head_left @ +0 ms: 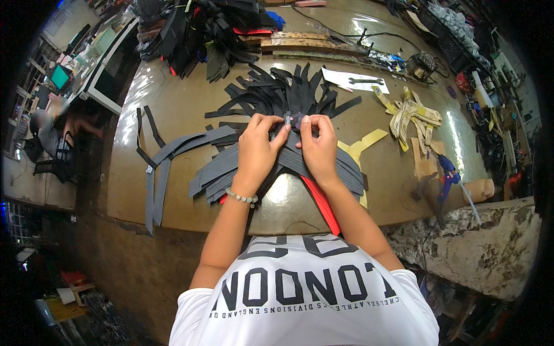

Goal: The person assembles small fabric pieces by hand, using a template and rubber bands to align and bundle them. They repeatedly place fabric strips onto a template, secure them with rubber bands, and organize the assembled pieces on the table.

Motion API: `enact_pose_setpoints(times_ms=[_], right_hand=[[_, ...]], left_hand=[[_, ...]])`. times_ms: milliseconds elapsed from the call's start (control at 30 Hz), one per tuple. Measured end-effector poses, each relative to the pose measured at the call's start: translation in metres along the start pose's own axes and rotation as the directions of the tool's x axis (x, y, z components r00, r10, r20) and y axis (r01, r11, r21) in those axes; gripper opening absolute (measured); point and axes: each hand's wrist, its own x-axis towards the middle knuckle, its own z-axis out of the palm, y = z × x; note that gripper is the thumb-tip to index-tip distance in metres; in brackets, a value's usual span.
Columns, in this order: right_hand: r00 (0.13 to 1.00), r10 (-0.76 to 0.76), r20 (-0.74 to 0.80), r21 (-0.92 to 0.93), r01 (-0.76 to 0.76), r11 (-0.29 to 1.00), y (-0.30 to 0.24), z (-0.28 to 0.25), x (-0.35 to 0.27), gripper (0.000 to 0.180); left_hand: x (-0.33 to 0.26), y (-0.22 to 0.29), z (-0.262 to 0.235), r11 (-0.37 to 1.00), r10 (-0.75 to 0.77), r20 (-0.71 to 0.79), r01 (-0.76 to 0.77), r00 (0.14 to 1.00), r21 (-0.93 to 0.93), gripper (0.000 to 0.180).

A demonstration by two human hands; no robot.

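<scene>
Side by side over the table's middle, my left hand (261, 147) and my right hand (318, 147) have thumbs and fingertips closed in pinches. Between them is a small dark piece (296, 120) with a pale, shiny bit at its left end; its kind is too small to make out. Beneath and around my wrists lie fanned stacks of grey fabric strips (216, 173). Just beyond my fingertips, black fabric strips (271, 86) spread outward in a heap. A red strip with black edging (322, 202) runs from under the stack toward me.
One forked grey strap piece (164, 153) lies to the left. Right of my hands are yellow pieces (360, 145), a yellow bundle (412, 118), a wrench (366, 81) on paper and a blue glue gun (447, 173). Black strips (199, 34) pile up at the far left; a person (52, 135) sits beyond.
</scene>
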Motion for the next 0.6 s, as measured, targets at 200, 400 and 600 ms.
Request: enact_pose_setpoints(times_ms=[200, 400, 600], right_hand=[[0.996, -0.079, 0.035, -0.154, 0.084, 0.985, -0.006, 0.001, -0.002, 0.021], [0.98, -0.173, 0.102, -0.286, 0.196, 0.938, -0.007, 0.005, -0.002, 0.022], [0.996, 0.078, 0.042, 0.068, -0.081, 0.994, 0.001, -0.005, 0.001, 0.026]], left_hand=[[0.003, -0.002, -0.001, 0.995, -0.076, -0.037, 0.074, 0.996, -0.061, 0.02], [-0.002, -0.012, 0.0, 0.994, -0.069, -0.049, 0.065, 0.996, -0.085, 0.026], [0.006, -0.023, -0.019, 0.725, -0.45, -0.066, 0.321, 0.89, -0.609, 0.026]])
